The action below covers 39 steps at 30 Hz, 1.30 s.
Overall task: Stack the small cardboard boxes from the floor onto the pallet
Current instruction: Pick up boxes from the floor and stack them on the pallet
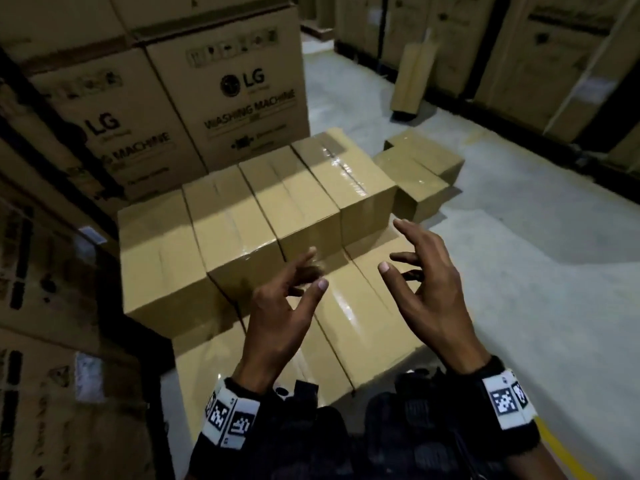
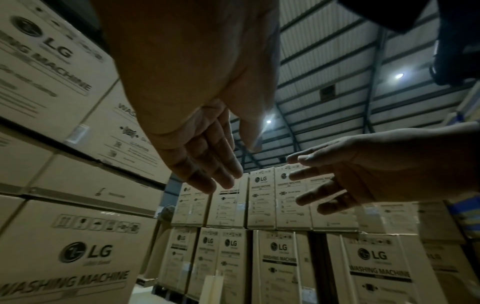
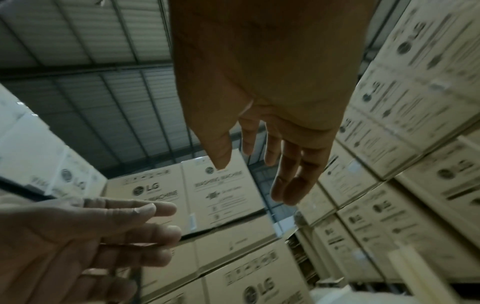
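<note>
Several small taped cardboard boxes form an upper row [image 1: 263,209] on a lower layer [image 1: 349,306] right in front of me; the pallet under them is hidden. Two more small boxes [image 1: 419,168] sit on the grey floor to the right behind the stack. My left hand [image 1: 287,299] hovers above the lower layer with fingers spread and loosely bent, holding nothing. My right hand [image 1: 426,282] hovers beside it, also spread and empty. Both wrist views look up at the empty left hand [image 2: 207,156] and right hand [image 3: 272,160].
Large LG washing machine cartons [image 1: 194,105] are stacked close behind and left of the small boxes. More tall cartons [image 1: 540,64] line the far side. A narrow wrapped package [image 1: 412,81] stands on the open grey floor [image 1: 519,271] to the right.
</note>
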Tool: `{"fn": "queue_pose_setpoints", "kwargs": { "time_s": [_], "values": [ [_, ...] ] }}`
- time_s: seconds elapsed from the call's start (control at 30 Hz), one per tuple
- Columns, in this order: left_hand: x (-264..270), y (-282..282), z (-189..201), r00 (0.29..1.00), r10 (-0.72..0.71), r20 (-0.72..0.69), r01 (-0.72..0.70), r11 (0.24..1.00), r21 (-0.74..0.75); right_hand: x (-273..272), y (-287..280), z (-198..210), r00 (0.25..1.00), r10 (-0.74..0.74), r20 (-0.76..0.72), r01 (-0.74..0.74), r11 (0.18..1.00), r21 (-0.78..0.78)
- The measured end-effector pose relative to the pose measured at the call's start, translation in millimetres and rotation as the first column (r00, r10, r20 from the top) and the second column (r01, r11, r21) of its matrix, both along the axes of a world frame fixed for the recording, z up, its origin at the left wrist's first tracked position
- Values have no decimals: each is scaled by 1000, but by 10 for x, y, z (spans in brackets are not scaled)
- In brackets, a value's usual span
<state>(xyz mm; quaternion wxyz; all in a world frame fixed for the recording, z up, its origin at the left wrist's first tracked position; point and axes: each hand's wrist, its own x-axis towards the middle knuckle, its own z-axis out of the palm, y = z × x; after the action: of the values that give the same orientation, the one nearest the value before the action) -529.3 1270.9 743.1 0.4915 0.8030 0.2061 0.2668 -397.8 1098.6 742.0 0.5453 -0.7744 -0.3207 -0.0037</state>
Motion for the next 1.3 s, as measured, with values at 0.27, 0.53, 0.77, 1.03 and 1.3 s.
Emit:
{"fn": "queue_pose_setpoints", "kwargs": {
  "time_s": [0.27,0.53,0.77,1.03,1.3],
  "values": [
    [1398,-1020,-134,993,-84,79,88,995,-39,1110,-1407,-73,986,-163,37,165,986,-31],
    [2627,-1970,-277,970,-226,85,226,974,8,2308,-2436,-112,958,-274,85,283,949,-140],
    [3997,-2249,-366,955,-289,65,284,956,68,3639,-2796,-90,951,-274,141,297,939,-172],
    [5910,-2458,-541,952,-292,90,289,956,44,5181,-3149,-168,958,-269,99,285,931,-229],
    [7237,-2507,-473,948,-317,-23,318,944,91,6684,-3164,-300,971,-235,-49,219,951,-218]
  ]
}}
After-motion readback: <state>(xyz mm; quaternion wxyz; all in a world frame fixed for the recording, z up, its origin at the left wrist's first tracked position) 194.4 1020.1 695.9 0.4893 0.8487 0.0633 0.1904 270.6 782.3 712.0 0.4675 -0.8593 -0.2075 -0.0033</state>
